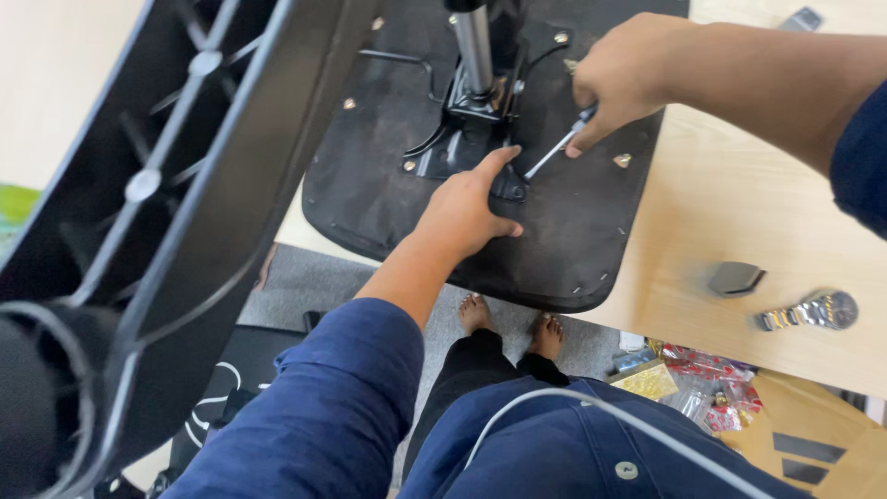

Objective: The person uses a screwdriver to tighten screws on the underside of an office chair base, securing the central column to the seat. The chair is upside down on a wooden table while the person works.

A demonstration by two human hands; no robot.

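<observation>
An upturned black chair seat point(564, 236) lies on a light wooden table point(739, 208), its metal mechanism plate point(467, 120) and chrome gas column point(473, 46) facing up. My left hand point(467, 208) presses flat on the seat's underside, the index finger touching the plate's corner. My right hand point(619, 79) grips a screwdriver point(557, 148) whose tip meets a bolt at that same corner of the plate.
The chair's black ribbed backrest point(157, 212) rises at the left. A wristwatch point(813, 311) and a small dark grey piece point(736, 278) lie on the table at the right. Packets and a cardboard box point(804, 430) sit on the floor by my bare feet point(513, 323).
</observation>
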